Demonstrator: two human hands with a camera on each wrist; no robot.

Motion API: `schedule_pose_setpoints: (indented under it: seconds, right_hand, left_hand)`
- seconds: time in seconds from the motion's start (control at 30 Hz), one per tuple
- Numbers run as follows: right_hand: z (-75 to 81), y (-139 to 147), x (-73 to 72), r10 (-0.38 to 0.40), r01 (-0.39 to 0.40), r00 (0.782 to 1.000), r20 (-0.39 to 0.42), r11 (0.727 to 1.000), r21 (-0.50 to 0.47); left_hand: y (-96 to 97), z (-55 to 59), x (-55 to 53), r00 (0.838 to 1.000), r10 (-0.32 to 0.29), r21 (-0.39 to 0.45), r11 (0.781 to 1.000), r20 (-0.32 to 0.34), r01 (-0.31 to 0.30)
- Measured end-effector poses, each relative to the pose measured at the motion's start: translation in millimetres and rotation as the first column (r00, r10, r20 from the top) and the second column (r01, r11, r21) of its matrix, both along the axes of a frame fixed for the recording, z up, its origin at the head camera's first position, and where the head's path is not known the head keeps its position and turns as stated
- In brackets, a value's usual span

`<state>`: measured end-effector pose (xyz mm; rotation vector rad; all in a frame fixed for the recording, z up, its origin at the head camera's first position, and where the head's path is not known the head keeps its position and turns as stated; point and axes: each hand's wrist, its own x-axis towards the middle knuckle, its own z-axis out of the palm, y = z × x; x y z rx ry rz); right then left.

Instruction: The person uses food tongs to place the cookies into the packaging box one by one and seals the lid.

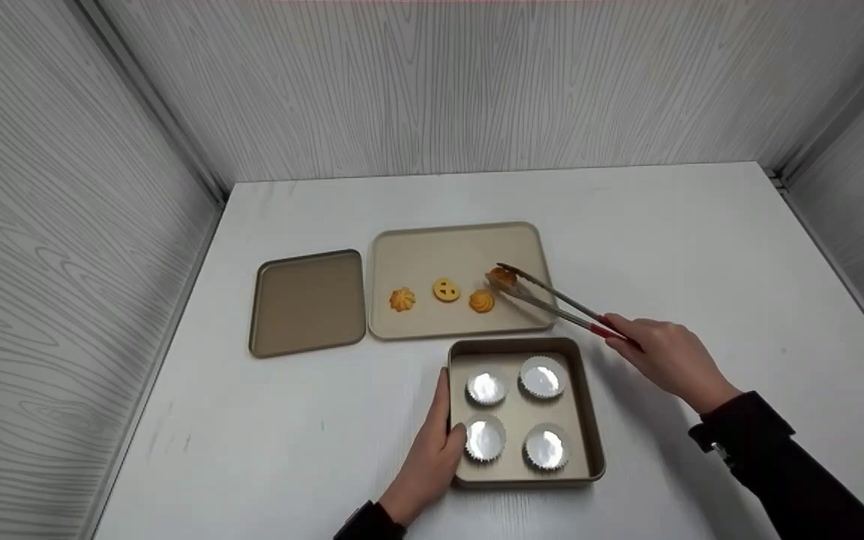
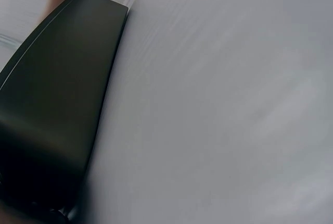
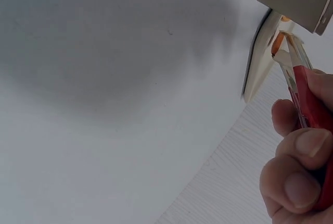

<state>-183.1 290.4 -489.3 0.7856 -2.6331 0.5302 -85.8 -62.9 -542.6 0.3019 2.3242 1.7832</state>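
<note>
My right hand [image 1: 668,358] holds metal tongs [image 1: 563,314] by their red handles. The tongs' tips lie on either side of an orange-brown cookie [image 1: 505,275] at the right part of a beige flat tray [image 1: 462,241]; in the right wrist view the cookie [image 3: 278,43] sits between the tips. Whether it is lifted, I cannot tell. My left hand [image 1: 432,450] grips the left wall of a deep square baking pan [image 1: 592,409], thumb at the rim. Several silvery fluted cups [image 1: 543,377] stand inside. The left wrist view shows mostly the pan's dark outer wall [image 2: 67,73].
A flower-shaped cookie [image 1: 402,299], a round cookie with holes [image 1: 446,289] and a swirled cookie [image 1: 481,301] lie on the beige tray. To its left is a smaller brown tray [image 1: 308,304]. Wood-grained panels [image 1: 432,90] enclose the white table [image 1: 252,435].
</note>
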Motion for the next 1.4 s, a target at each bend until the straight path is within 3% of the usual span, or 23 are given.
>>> schedule_pose_setpoints:
  seconds: [0.33,0.73,0.93,1.17,1.4]
  right_hand:
    - [0.8,6,7.8,0.010,-0.009,0.999,-0.042,1.000,0.013]
    - [13.3,25,32.3,0.092,-0.096,0.975,-0.202,0.995,-0.013]
    - [28.7,33,55.6,0.106,-0.115,0.962,-0.250,0.993,-0.021]
    - [58.7,32,84.6,0.139,-0.141,0.942,-0.306,0.990,0.017]
    - [80.9,35,108.4,0.144,-0.129,0.951,-0.272,0.989,0.073]
  left_hand:
    - [0.6,0.7,0.3,1.000,0.003,0.003,1.000,0.005,-0.003]
    - [1.7,-2.2,-0.5,1.000,-0.003,-0.003,1.000,0.016,0.003]
    - [2.0,-1.3,0.4,1.000,0.003,-0.004,1.000,0.014,-0.003]
    - [1.1,0.9,0.7,1.000,0.002,0.009,1.000,0.006,-0.002]
    - [0.9,0.5,-0.6,1.000,0.003,0.019,1.000,0.009,-0.003]
